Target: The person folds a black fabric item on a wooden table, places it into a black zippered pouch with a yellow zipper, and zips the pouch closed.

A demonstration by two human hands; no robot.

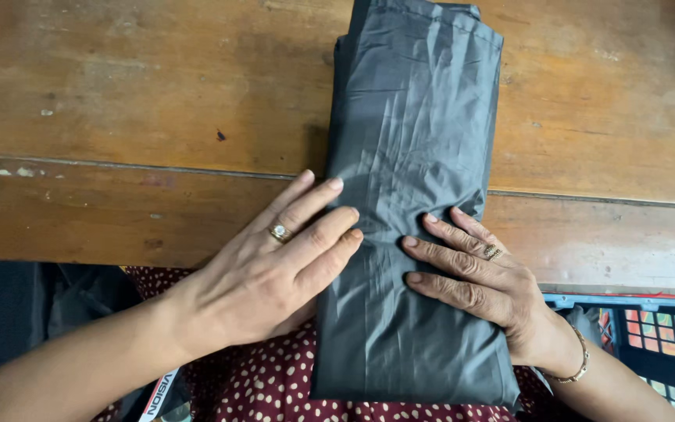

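Folded garment point(412, 180) lies lengthwise on the wooden table point(134, 101), far end toward table's back, near end overhanging the front edge onto the person's lap. Left hand point(271, 273) lies flat at garment's left edge, fingertips on the cloth, palm over the table's front edge; right hand point(474, 277) lies flat on garment's right part, opposite it, the two hands apart. Plastic crate point(658, 328) sits below the table edge, right of the right wrist.
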